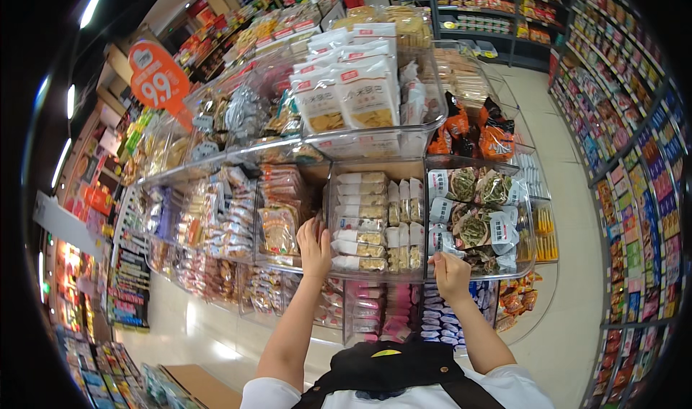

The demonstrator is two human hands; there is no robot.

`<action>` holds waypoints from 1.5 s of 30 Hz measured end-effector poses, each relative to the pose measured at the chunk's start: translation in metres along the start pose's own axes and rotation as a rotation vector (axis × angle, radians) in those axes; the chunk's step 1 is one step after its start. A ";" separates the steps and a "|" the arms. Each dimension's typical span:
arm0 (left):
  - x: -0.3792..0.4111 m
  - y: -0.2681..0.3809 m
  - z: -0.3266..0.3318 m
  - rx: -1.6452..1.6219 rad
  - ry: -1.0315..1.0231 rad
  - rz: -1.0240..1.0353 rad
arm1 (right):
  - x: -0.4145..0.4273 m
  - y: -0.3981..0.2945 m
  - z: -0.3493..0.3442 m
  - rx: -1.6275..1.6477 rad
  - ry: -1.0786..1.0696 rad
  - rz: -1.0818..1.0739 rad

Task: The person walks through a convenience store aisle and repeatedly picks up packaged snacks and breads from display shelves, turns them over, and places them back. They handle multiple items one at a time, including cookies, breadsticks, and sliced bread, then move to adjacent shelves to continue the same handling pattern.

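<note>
My left hand (314,249) is over the front of a clear plastic bin, fingers extended along the divider beside a stack of flat wrapped snack packs (279,229). Right of that divider lie white-and-clear wrapped snack bars (359,224), most in a column of flat rows, others standing on end. My right hand (453,275) is curled at the front rim of the neighbouring compartment, near the corner of a bag. That compartment holds bagged green snacks (471,229) with white labels. Whether the curled fingers pinch anything is hidden.
A higher clear bin carries white snack pouches (346,93). Orange-and-black bags (494,133) sit to its right. An orange price sign (158,79) sticks out at left. Pink packs (378,309) fill a lower tier. Stocked shelves (630,193) line the tiled aisle (573,220).
</note>
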State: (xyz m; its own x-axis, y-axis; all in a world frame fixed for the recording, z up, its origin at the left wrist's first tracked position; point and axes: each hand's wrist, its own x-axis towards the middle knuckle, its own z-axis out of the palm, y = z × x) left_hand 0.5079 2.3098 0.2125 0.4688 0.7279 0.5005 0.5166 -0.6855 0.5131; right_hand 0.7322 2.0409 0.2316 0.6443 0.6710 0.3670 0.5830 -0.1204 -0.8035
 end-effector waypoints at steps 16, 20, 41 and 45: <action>0.001 -0.004 0.002 -0.003 0.073 -0.052 | 0.002 0.003 0.012 -0.172 0.048 -0.078; 0.003 -0.004 0.003 0.010 0.091 -0.053 | -0.003 0.009 0.012 -0.139 0.024 -0.058; -0.073 0.005 -0.061 -0.230 0.196 0.026 | -0.012 0.007 0.013 0.015 0.143 0.102; -0.200 -0.025 -0.132 -0.344 -0.063 0.011 | -0.011 0.038 0.020 0.145 0.353 0.103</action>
State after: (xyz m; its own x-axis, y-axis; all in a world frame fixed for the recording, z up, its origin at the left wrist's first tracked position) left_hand 0.3067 2.1792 0.1920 0.5215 0.7131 0.4686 0.2449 -0.6512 0.7183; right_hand 0.7373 2.0439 0.1874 0.8411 0.3650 0.3991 0.4467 -0.0527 -0.8932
